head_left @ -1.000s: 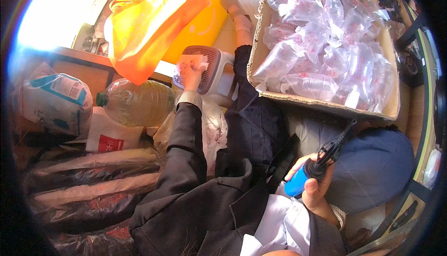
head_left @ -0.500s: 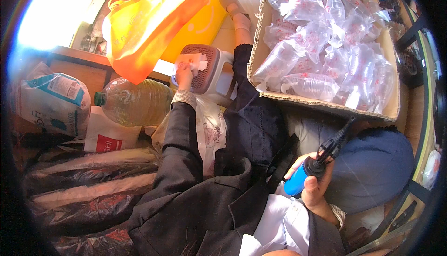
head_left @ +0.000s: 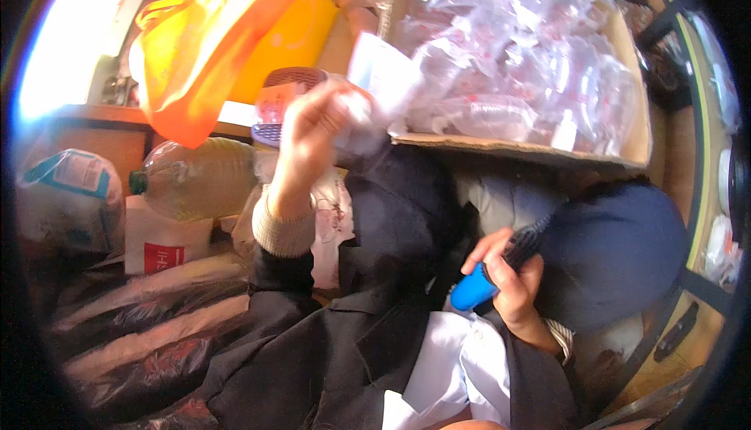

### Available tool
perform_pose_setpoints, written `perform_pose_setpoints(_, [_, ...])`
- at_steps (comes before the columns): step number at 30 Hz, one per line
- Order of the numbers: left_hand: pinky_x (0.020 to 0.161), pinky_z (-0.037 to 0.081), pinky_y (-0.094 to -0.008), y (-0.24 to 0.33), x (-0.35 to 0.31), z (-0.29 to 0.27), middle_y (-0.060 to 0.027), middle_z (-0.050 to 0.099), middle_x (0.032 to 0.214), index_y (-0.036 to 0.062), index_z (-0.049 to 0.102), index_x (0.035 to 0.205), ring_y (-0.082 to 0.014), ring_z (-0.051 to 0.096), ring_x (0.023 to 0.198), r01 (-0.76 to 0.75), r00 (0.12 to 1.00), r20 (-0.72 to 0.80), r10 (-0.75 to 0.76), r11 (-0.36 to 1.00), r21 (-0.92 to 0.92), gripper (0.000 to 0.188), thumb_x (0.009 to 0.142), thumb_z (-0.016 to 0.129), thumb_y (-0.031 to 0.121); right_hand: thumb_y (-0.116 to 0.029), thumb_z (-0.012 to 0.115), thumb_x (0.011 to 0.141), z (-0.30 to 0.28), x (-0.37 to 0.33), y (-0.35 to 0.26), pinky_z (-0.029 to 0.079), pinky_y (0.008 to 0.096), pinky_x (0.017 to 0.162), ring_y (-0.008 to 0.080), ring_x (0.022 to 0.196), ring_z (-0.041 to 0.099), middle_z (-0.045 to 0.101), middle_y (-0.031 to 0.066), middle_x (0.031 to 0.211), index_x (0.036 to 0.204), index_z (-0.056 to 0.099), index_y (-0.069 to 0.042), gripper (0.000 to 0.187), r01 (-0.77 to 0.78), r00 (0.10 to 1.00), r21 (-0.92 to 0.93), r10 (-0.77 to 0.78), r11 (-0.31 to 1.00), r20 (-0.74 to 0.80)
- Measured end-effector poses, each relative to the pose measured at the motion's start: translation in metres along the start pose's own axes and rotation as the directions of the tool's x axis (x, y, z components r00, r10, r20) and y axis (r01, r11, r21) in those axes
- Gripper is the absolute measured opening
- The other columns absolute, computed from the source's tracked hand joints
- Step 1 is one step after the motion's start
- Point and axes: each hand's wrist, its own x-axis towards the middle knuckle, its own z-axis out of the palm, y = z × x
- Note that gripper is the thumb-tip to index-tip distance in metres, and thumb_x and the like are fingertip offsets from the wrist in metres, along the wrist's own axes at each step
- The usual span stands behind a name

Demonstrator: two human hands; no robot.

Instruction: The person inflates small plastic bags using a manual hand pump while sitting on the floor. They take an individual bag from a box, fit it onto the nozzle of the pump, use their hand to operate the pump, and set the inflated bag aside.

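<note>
My left hand (head_left: 309,129) is raised in front of a small stool (head_left: 293,78) with a purple-brown studded top. Its fingers are closed on a white tissue (head_left: 381,74), which is smeared by motion. A pinkish tissue pack (head_left: 274,105) lies on the stool top. Near my chest, my right hand (head_left: 512,277) wraps round a hand-held tool (head_left: 473,287) with a blue body and a black front end. The tool points up and to the right, beside my dark blue-clad knee (head_left: 618,266).
A cardboard box (head_left: 532,152) full of clear plastic packages (head_left: 477,117) stands at the far right. An orange bag (head_left: 195,54) hangs at the far left, above a large clear bottle (head_left: 203,179) with a green cap. Dark plastic-wrapped bundles (head_left: 156,289) lie at my left.
My left hand has lifted off the stool and come nearer, bringing a white tissue with it. My right hand still grips the tool, now turned slightly. The whole view has shifted a little.
</note>
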Motion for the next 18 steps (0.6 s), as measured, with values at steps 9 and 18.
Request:
perform_pose_setpoints(9, [0.071, 0.047, -0.0281, 0.008, -0.035, 0.119, -0.0097, 0.064, 0.087, -0.0033, 0.056, 0.107, -0.0156, 0.058, 0.076, 0.243, 0.925, 0.363, -0.115, 0.912, -0.330, 0.040, 0.086, 0.064, 0.030, -0.025, 0.055, 0.086, -0.002, 0.001, -0.013, 0.047, 0.0301, 0.076, 0.0191, 0.081, 0.062, 0.065, 0.0153, 0.099, 0.106, 0.059, 0.006, 0.038, -0.084, 0.996, 0.020, 0.085, 0.996, -0.012])
perform_pose_setpoints(18, [0.060, 0.050, -0.0253, 0.006, -0.033, 0.128, -0.0086, 0.066, 0.073, -0.0014, 0.063, 0.086, -0.0133, 0.062, 0.064, 0.053, 0.979, 0.190, -0.078, 0.990, 0.131, 0.010, 0.090, 0.057, 0.005, -0.020, 0.051, 0.094, -0.007, -0.001, -0.005, 0.039, 0.0209, 0.062, 0.0064, 0.068, 0.051, 0.066, 0.0101, 0.088, 0.114, 0.059, 0.006, 0.034, -0.069, 0.997, 0.111, 0.074, 0.991, -0.038])
